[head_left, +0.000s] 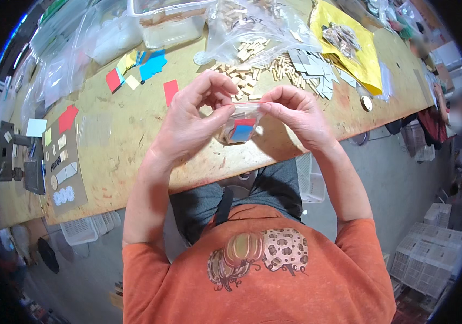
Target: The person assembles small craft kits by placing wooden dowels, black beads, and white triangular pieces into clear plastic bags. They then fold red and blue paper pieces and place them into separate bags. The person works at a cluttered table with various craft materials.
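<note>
Between my two hands hangs a small clear zip bag (240, 133), held by its red-edged mouth. Inside it lie red and blue flat pieces, and some paler pieces that I cannot make out well. My left hand (194, 116) is closed in a pinch on the bag's left top corner. At the opposite corner my right hand (297, 114) pinches with thumb and forefinger. Just beyond my hands lie small wooden blocks (252, 49) and short wooden sticks (285, 67) in a heap. A red card (170, 92) rests beside my left hand.
Grey cards (312, 70) lie by a yellow bag (369, 59) at the far right, near a round wooden disc (366, 103). Coloured cards (152, 66) are spread at the far left, before a clear plastic tub (171, 32). A brown board (64, 167) with sample pieces lies left.
</note>
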A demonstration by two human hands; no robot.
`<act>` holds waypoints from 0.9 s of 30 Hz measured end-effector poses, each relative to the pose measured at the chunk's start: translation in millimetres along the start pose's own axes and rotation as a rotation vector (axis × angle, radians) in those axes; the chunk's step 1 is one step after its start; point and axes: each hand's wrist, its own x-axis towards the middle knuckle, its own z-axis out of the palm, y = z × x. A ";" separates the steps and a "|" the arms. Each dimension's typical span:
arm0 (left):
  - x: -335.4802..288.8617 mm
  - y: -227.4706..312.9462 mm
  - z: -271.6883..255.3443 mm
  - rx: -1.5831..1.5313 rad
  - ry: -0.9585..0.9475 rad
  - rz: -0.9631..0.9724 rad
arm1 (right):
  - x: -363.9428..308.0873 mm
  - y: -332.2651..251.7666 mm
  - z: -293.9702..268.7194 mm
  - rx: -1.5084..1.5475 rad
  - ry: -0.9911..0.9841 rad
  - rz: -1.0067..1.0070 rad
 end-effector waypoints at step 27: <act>-29.4 3.1 31.9 0.597 -0.288 0.532 | -131.6 -33.3 -7.5 -0.623 0.264 -0.139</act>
